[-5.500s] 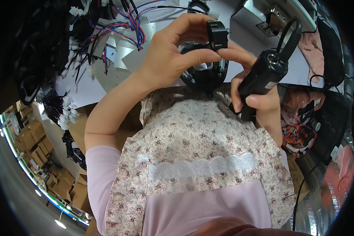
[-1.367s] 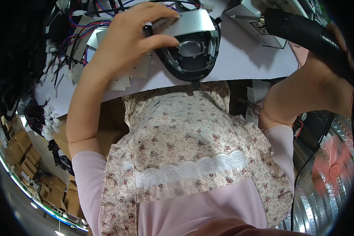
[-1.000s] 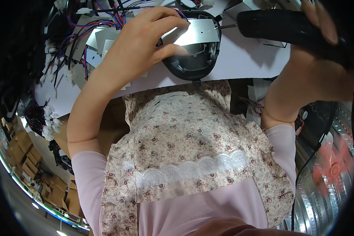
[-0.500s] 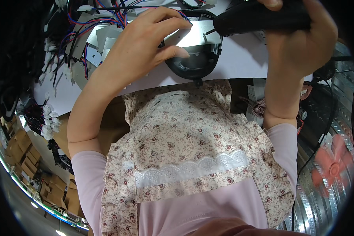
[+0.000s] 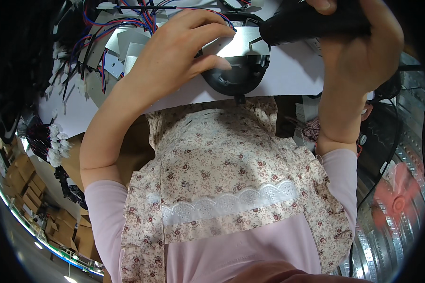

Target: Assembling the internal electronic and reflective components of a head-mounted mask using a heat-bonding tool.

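Observation:
A rounded black plastic housing (image 5: pixel 235 81) rests at the table's near edge, with a shiny metal plate (image 5: pixel 231 43) lying across it. My left hand (image 5: pixel 184 49) grips the housing from its left side, thumb at the near side and fingers over the plate. In my right hand (image 5: pixel 363 52) is a black electric screwdriver (image 5: pixel 311 22), held nearly level with fingers wrapped around its body. Its thin bit points left and meets the plate's right part, where a screw may sit; the contact is too small to make out.
Red, blue and black wires (image 5: pixel 137 21) with white connectors spread over the table's left. Flat metal plates (image 5: pixel 127 42) lie beside my left wrist. A bundle of white connectors (image 5: pixel 56 146) hangs off the left edge. At right are a black cable (image 5: pixel 380 177) and a spinning red fan (image 5: pixel 398 203).
The housing, plate and left hand have shifted slightly right. The screwdriver bit stays at the plate's right part, and both grips are unchanged.

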